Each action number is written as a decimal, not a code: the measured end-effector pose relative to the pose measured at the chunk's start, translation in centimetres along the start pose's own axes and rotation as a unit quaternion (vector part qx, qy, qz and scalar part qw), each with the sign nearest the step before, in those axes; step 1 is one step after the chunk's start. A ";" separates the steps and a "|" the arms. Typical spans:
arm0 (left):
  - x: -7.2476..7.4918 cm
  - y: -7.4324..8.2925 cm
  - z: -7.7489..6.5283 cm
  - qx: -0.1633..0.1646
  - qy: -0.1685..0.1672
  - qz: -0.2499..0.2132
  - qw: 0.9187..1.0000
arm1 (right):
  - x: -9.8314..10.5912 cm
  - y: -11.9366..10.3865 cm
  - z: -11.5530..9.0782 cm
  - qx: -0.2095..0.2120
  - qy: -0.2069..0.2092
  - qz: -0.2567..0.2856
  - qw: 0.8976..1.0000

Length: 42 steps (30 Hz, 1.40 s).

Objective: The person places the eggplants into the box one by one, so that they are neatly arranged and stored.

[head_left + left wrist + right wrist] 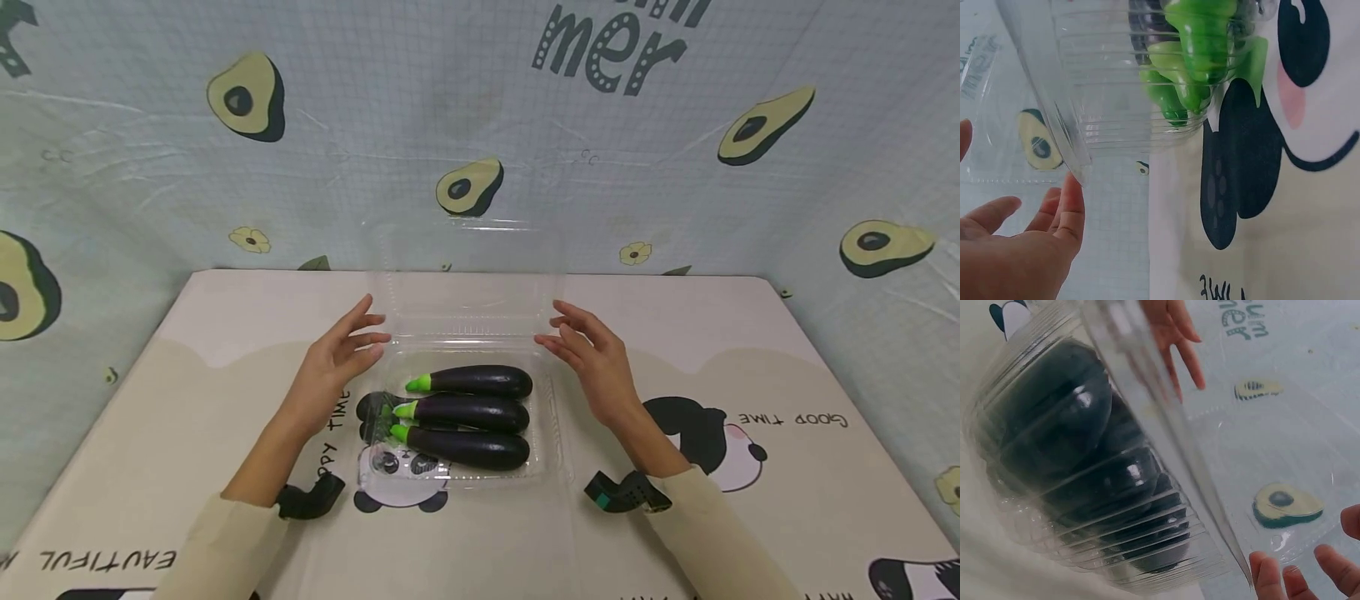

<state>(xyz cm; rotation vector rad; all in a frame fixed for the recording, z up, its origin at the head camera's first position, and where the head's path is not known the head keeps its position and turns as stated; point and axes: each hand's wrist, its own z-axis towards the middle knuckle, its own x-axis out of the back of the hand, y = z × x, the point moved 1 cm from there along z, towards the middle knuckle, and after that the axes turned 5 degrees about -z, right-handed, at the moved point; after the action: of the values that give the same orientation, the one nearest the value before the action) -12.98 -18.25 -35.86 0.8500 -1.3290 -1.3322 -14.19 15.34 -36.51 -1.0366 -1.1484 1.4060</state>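
Note:
A clear plastic clamshell box [552, 417] lies on the table with its transparent lid [468, 304] raised at the back. Inside rest three dark purple eggplants [472, 412] side by side, their green stem ends [1200, 44] toward the left. My left hand [335, 358] is beside the box's back left corner, fingers extended and apart; in the left wrist view a fingertip is right at the rim. At the back right corner, my right hand [592, 358] has its fingers loosely spread, with fingertips [1265, 574] close to the rim in the right wrist view. Neither hand grips anything.
The table [247, 467] has a pale cover printed with pandas and lettering. Behind it and along both sides stands a light sheet [360, 108] printed with avocados. A black strap-on device [311, 498] sits at the left wrist and another [626, 492] at the right.

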 end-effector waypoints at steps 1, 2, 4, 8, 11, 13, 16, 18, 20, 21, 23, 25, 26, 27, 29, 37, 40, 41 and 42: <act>0.0 0.0 -0.1 0.000 0.000 0.002 1.000 | 0.0 0.0 -0.1 0.003 -0.001 -0.002 1.000; 0.0 0.0 -0.1 0.000 -0.001 0.000 1.000 | 0.0 0.0 -0.1 0.007 -0.001 -0.004 1.000; 0.0 0.1 -0.3 -0.001 -0.003 0.000 1.000 | 0.1 0.0 -0.2 0.012 0.000 -0.010 1.000; -0.1 0.2 -0.7 -0.006 -0.004 -0.003 1.000 | 0.2 -0.1 -0.4 0.017 0.004 -0.015 1.000; -0.1 0.3 -0.9 -0.007 -0.006 -0.007 1.000 | 0.2 -0.1 -0.6 0.022 0.003 -0.022 1.000; -0.2 0.3 -1.1 -0.008 -0.009 -0.014 1.000 | 0.3 -0.1 -0.8 0.029 0.001 -0.038 0.999; -0.3 0.3 -1.3 -0.008 -0.014 -0.017 1.000 | 0.4 -0.1 -1.1 0.041 -0.001 -0.069 0.997; -0.3 0.3 -1.4 -0.011 -0.017 -0.016 1.000 | 0.5 -0.1 -1.2 0.049 -0.003 -0.089 0.995; -0.3 0.3 -1.5 -0.011 -0.019 -0.012 1.000 | 0.5 -0.1 -1.3 0.053 -0.004 -0.106 0.993; -0.3 0.3 -1.5 -0.011 -0.020 -0.012 1.000 | 0.6 -0.1 -1.4 0.054 -0.005 -0.115 0.992; -0.3 0.3 -1.6 -0.012 -0.022 -0.010 1.000 | 0.7 -0.1 -1.6 0.055 -0.008 -0.136 0.989; -0.3 0.3 -1.7 -0.011 -0.023 -0.007 1.000 | 0.8 -0.2 -1.8 0.056 -0.013 -0.152 0.987; -0.3 0.3 -1.8 -0.012 -0.022 -0.004 1.000 | 0.9 -0.2 -1.9 0.057 -0.017 -0.158 0.986; -0.3 0.3 -1.9 -0.015 -0.021 -0.001 1.000 | 0.9 -0.2 -1.9 0.059 -0.021 -0.163 0.985; -0.3 0.4 -2.0 -0.018 -0.017 0.003 1.000 | 1.1 -0.3 -2.1 0.065 -0.031 -0.174 0.982; -0.4 0.3 -2.3 -0.041 -0.014 -0.015 0.999 | 1.5 -0.5 -2.5 0.065 -0.046 -0.209 0.975; -0.5 0.2 -2.5 -0.046 -0.017 -0.028 0.998 | 1.5 -0.6 -2.7 0.062 -0.049 -0.215 0.973; -0.5 0.2 -2.5 -0.045 -0.016 -0.030 0.998 | 1.6 -0.6 -2.8 0.061 -0.049 -0.216 0.973; -0.5 0.2 -2.5 -0.045 -0.016 -0.030 0.998 | 1.6 -0.6 -2.8 0.059 -0.050 -0.218 0.973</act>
<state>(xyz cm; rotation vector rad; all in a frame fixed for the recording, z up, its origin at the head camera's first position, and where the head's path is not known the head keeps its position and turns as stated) -10.40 -18.39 -36.09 0.8160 -1.2671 -1.4478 -11.54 17.28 -36.41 -0.5870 -1.2581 1.1656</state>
